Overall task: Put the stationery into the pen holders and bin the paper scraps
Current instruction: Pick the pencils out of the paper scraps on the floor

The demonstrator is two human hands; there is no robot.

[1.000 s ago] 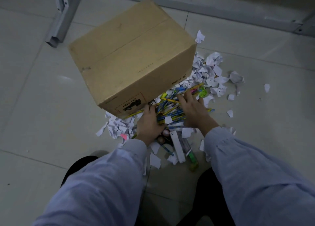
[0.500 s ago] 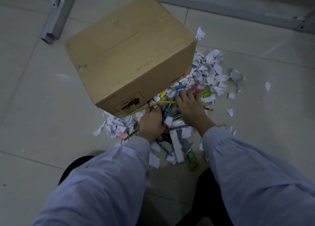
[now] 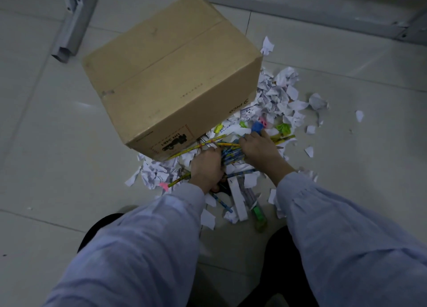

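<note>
Reaching down into the heap on the floor, your left hand (image 3: 205, 168) has its fingers curled into a bundle of blue and yellow pencils (image 3: 232, 155), gripping it from the left. Your right hand (image 3: 261, 151) lies over the bundle's other side with the fingers bent down across the shafts; the tips are hidden, so I cannot tell whether they close round anything. A few of the yellow ones splay out leftward past your knuckles, under the near bottom corner of the cardboard box (image 3: 173, 75).

Just beyond your right fingertips sits a small blue block (image 3: 257, 127) (an eraser or a sharpener, too dim to say). Nearer your knees lie a flat white strip (image 3: 238, 200) and a green marker (image 3: 259, 215) side by side. White paper scraps (image 3: 279, 91) spread round all of this, thickest to the right of the box, with loose bits scattered farther right on the tiled floor (image 3: 46, 144). Your pale blue sleeves (image 3: 143, 249) fill the foreground, and a grey metal leg (image 3: 74, 22) stands at upper left.
</note>
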